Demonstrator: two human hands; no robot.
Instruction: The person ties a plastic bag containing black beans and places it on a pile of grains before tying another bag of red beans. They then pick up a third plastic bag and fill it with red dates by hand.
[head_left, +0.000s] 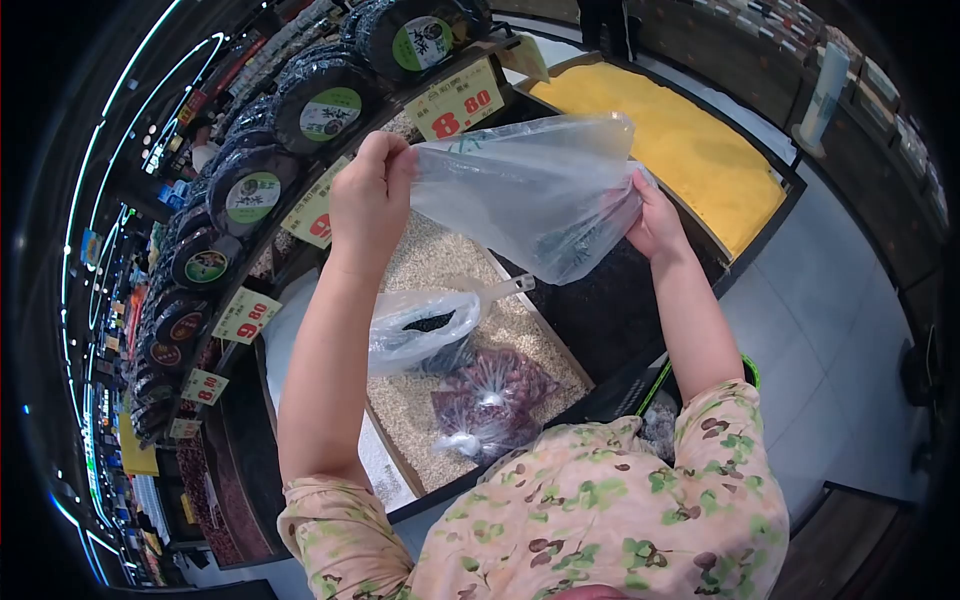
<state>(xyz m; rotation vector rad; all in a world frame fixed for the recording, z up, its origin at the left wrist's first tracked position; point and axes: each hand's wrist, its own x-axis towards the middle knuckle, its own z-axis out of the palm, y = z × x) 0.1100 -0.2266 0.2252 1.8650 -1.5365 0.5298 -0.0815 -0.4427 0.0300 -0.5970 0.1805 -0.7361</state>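
Observation:
A clear plastic bag (520,190) is stretched between my two hands above the bins. My left hand (370,195) is closed, pinching the bag's left edge between thumb and fingers. At the other end, my right hand (657,218) grips the gathered right side of the bag. Below lies a second plastic bag (425,330), its mouth open on black grains. Beside it sits a tied bag of dark red beans (490,390). Both rest on pale grain (450,255) in a bin. A scoop handle (512,287) sticks out near the open bag.
Black grain (605,335) fills the bin to the right, and yellow grain (670,130) the one beyond. Price signs (458,103) line the bin edge at left, with round wrapped packages (330,110) on the shelf behind. A tiled floor (840,290) lies at right.

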